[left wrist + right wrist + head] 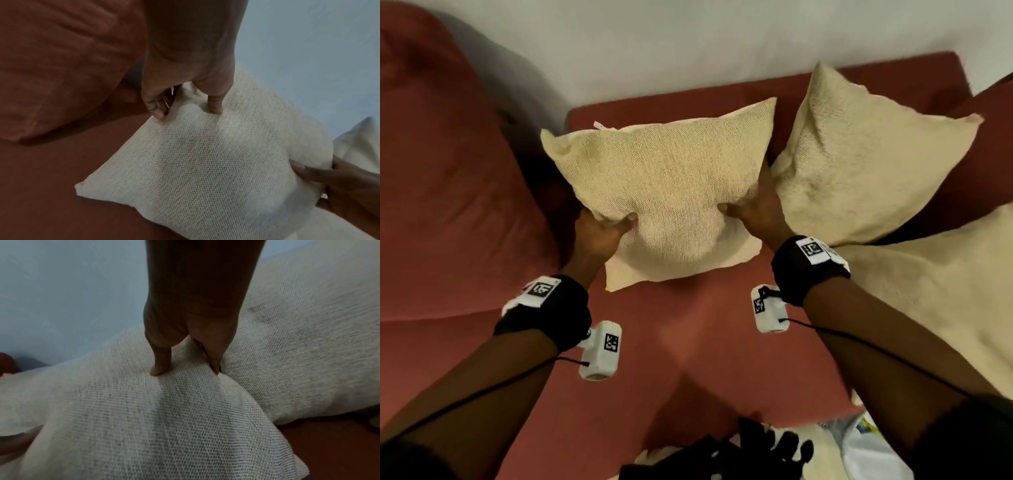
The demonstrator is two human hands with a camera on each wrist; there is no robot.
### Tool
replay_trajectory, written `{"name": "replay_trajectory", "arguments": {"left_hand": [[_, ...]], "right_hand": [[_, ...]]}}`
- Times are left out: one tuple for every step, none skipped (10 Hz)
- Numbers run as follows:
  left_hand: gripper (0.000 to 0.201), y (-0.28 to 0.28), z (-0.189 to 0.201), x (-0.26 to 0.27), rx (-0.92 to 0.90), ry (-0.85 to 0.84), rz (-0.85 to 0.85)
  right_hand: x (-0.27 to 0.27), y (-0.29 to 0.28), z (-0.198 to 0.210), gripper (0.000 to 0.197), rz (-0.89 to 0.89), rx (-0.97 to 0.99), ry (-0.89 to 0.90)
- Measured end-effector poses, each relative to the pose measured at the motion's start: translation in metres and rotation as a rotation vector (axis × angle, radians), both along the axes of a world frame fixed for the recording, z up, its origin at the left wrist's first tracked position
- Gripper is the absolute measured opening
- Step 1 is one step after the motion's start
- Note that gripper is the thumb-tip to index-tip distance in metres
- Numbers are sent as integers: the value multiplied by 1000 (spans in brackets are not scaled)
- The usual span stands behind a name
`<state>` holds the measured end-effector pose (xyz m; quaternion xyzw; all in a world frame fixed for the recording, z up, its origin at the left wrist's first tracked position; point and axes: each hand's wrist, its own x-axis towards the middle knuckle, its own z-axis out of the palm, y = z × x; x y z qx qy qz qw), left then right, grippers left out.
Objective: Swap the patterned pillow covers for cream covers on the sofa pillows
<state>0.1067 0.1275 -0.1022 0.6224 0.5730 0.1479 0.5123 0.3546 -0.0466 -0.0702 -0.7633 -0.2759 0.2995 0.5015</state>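
Head view, count: three cream pillows and two hands on a red sofa [688, 325].
Left hand [595, 236]: grasps the middle pillow's left edge, thumb on its front.
Middle pillow [667, 192]: coarse-woven cream cover, propped against the sofa back.
Right hand [753, 212]: grasps its right edge.
Second pillow [859, 161]: leaning just beside.
Third pillow [945, 308]: lying at far right.

You look down on a rust-red sofa seat [688, 329] filling the lower frame, its bulky cushion [441, 171] at the left, and a plain pale wall [654, 41] across the top.
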Motion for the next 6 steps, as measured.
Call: {"name": "replay_trajectory", "arguments": {"left_hand": [[111,12,-37,0,44,134,-54],[112,11,-37,0,74,176,-76],[115,1,-25,-4,104,219,-105],[108,-9,-19,-12,118,220,-127],[107,-38,2,-24,188,228,-174],[107,-68,22,-33,247,233,-240]], "right_hand": [[6,11,-19,113,16,9,34],[2,10,-26,107,7,34,31],[-7,-2,-20,104,-7,25,-27],[-15,-15,-12,103,-11,-30,-65],[-39,-51,-5,99,1,-51,-130],[-60,-82,0,94,-15,-89,-181]]}}
